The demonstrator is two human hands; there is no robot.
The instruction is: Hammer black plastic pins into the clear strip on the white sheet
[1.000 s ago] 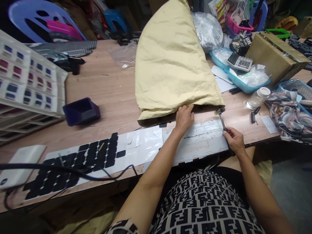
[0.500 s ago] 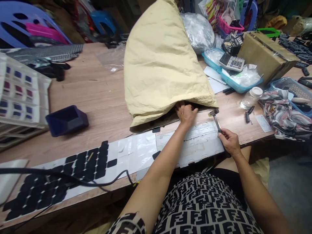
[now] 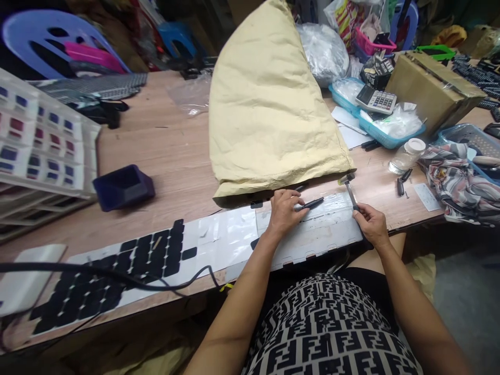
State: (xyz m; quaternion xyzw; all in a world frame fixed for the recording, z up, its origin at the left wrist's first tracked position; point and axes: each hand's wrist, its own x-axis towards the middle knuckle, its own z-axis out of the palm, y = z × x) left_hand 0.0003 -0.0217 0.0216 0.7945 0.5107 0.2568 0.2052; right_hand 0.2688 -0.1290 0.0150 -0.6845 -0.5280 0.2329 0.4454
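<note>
My left hand point(image 3: 286, 211) is closed on a slim black pen-like piece point(image 3: 312, 203), its thumb and fingers gripping one end over the white taped board point(image 3: 324, 229). Another dark piece point(image 3: 300, 188) shows just past my fingertips, by the mouth of the large yellow sack point(image 3: 277, 114). My right hand point(image 3: 371, 224) holds a small hammer point(image 3: 350, 192) by its dark handle, the head pointing away from me, at the board's right end. What exactly the black piece is, I cannot make out.
Black square pieces point(image 3: 152, 255) lie on a white sheet to the left, under a black cable point(image 3: 117, 280). A dark blue bin point(image 3: 124, 190) and a white crate point(image 3: 50, 140) stand beyond. Rightward are a jar point(image 3: 406, 156), a blue basket point(image 3: 386, 136) with a calculator point(image 3: 377, 99), and a carton point(image 3: 433, 88).
My left hand has come out of the sack's mouth, back toward me, with the slim black piece in it. The sack's opening has sunk lower. My right hand keeps the hammer.
</note>
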